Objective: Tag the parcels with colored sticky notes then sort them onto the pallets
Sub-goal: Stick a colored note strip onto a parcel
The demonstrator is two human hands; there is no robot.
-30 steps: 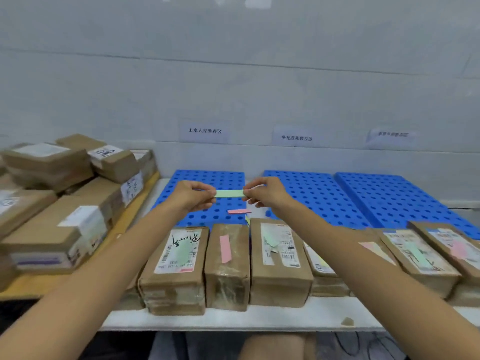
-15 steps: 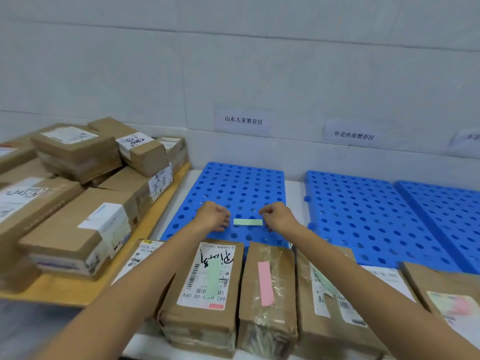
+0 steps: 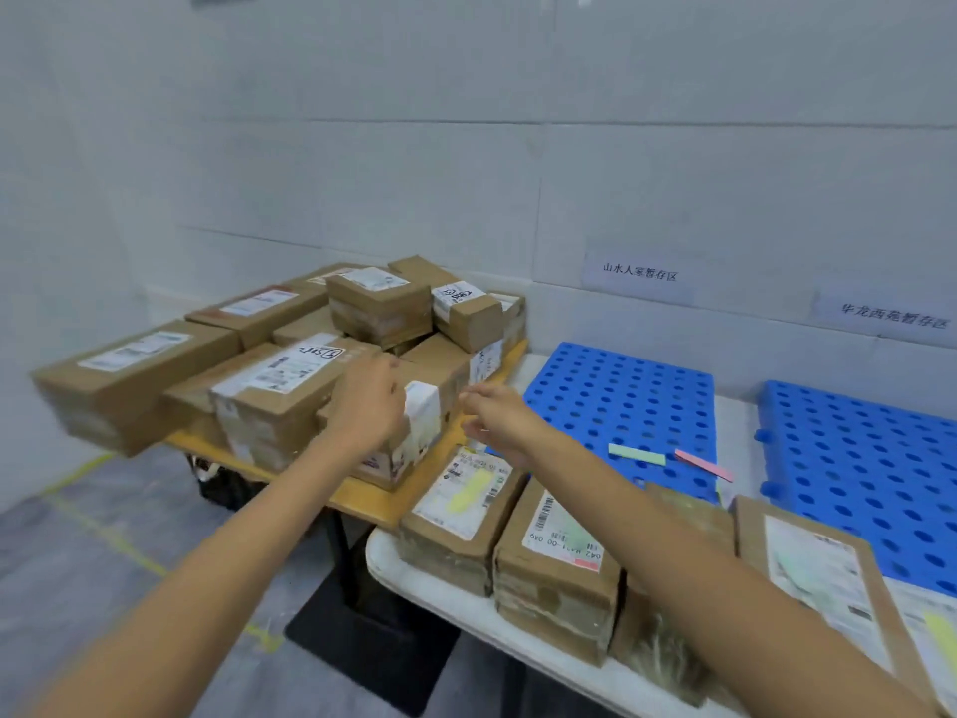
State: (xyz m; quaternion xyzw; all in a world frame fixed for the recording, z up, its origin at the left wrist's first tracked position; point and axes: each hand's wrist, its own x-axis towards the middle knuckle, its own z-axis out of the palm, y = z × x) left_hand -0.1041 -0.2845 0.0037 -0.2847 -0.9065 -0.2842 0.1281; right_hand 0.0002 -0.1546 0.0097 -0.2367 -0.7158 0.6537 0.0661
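In the head view, both arms are stretched toward a heap of untagged parcels (image 3: pixel 290 349) piled on a wooden side table (image 3: pixel 362 497) at the left. The left hand (image 3: pixel 368 406) is seen from behind at the nearest carton (image 3: pixel 414 432), its fingers curled and blurred, so whether a grip has been taken cannot be told; the right hand (image 3: pixel 494 418) is loosely spread just beside that carton's right end and holds nothing. The carton is judged stiff corrugated board, taped, of modest weight and not slippery, best taken by its two short ends, one hand each. A green sticky note (image 3: pixel 636 453) and a pink sticky note (image 3: pixel 704 464) lie on the nearer blue pallet (image 3: pixel 621 391), with a second blue pallet (image 3: pixel 870 458) to its right. Parcels already tagged (image 3: pixel 468 502) are lined along the front of a white table (image 3: pixel 466 608). Behind is a pale panelled wall with paper signs (image 3: pixel 639 274), and grey flooring marked with yellow tape (image 3: pixel 103 536) is visible below.
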